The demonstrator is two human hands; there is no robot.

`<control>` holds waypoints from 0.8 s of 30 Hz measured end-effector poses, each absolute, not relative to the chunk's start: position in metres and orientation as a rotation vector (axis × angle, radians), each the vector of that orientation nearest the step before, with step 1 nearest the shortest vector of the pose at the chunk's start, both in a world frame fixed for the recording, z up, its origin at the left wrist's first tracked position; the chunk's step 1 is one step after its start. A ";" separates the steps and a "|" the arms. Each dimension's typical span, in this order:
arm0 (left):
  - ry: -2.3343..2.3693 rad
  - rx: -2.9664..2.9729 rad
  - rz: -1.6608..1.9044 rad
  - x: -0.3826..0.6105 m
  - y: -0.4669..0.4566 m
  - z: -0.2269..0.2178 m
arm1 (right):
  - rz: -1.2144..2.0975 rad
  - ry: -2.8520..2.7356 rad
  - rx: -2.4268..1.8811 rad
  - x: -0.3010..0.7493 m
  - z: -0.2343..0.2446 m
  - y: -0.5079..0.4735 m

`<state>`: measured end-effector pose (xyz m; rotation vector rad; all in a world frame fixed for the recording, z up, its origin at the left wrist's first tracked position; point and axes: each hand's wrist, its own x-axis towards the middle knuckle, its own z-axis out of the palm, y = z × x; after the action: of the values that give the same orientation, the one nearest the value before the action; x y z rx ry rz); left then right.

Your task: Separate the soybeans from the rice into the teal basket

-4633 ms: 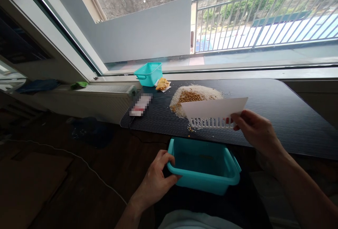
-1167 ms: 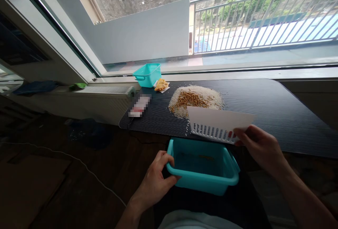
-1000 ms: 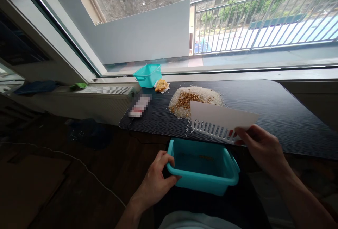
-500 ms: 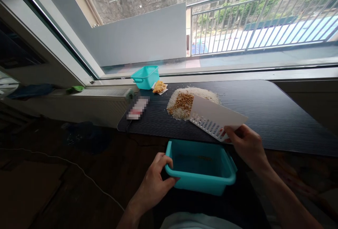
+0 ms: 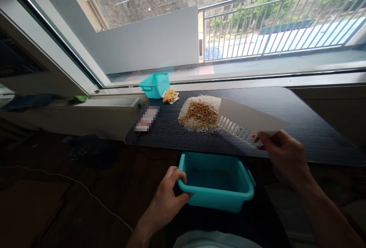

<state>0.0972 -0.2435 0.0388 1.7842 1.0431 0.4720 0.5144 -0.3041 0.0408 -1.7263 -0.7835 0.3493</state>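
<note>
My left hand is closed on the left rim of a teal plastic bin, which sits below the table's front edge. A few small pieces lie in the bin, too dim to name. My right hand pinches the lower right part of a white slotted board, tilted over the table with its row of slots along the lower edge. The board's left end is at the right side of a pile of white rice, with golden-brown beans or kernels on top.
On the dark table, a smaller teal basket stands at the back left beside yellow crumpled stuff on white paper. A blurred-out flat object lies near the left edge. The window runs behind.
My right hand has drawn the slotted board to the right, so more of the golden-brown kernels show. My left hand stays on the bin. The view has shifted slightly.
</note>
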 end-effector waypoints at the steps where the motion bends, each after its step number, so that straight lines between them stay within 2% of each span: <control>1: 1.051 1.785 0.480 0.099 -0.244 0.039 | 0.343 -0.784 -1.734 0.515 0.040 -0.303; 7: 1.039 1.769 0.482 0.104 -0.247 0.040 | 0.277 -0.783 -1.765 0.519 0.038 -0.298; 24: 0.994 1.757 0.432 0.106 -0.245 0.046 | 0.360 -0.839 -1.745 0.514 0.042 -0.297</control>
<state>0.1063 -0.2452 0.0460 1.7572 0.9936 0.4318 0.5137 -0.2973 0.0422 -1.7446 -0.8393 0.3605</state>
